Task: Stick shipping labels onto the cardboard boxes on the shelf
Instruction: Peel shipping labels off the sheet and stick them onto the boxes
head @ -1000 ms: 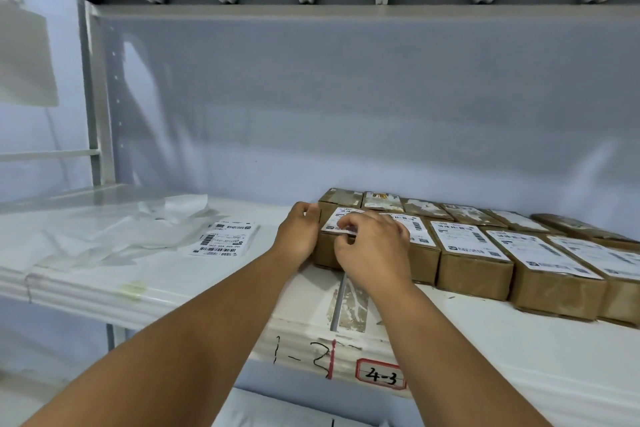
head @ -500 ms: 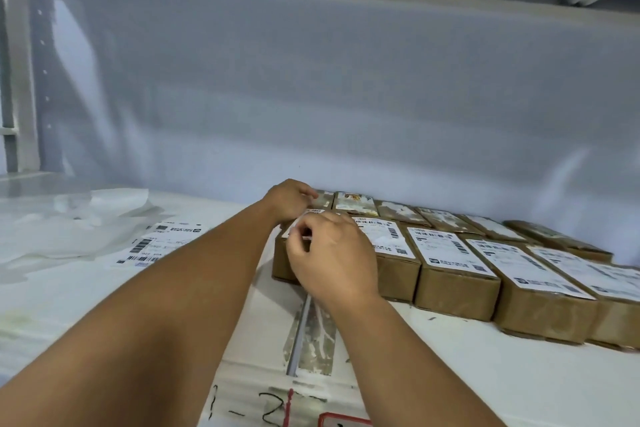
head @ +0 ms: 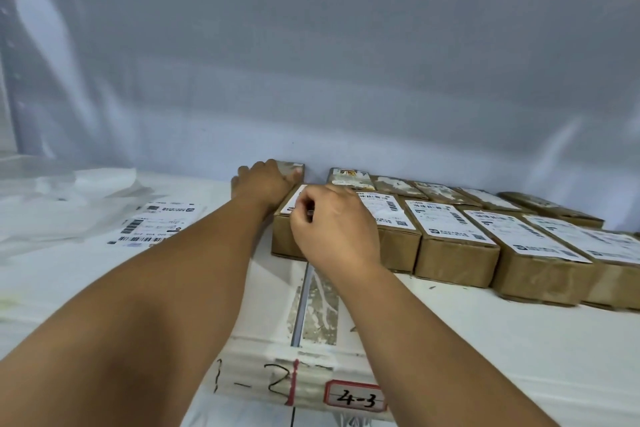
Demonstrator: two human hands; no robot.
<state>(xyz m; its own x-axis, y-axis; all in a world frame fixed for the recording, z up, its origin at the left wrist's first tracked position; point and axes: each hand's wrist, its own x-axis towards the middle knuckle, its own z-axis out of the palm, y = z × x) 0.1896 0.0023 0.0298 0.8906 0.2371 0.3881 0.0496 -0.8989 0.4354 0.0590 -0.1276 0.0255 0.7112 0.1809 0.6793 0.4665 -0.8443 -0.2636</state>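
Shipping label [head: 293, 200] | right hand [head: 336, 229] pinches | left hand [head: 266, 184] grips box [head: 296, 167] | tag [head: 356, 400] "4-3"

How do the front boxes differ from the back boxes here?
The front boxes carry clean white printed labels; the back boxes show only patchy, torn-looking tops. The front boxes sit tight side by side; the back row has a gap after the leftmost back box. The right hand pinches at the leftmost front label; the left hand lies on that back box. Both rows are brown cardboard on the white shelf.
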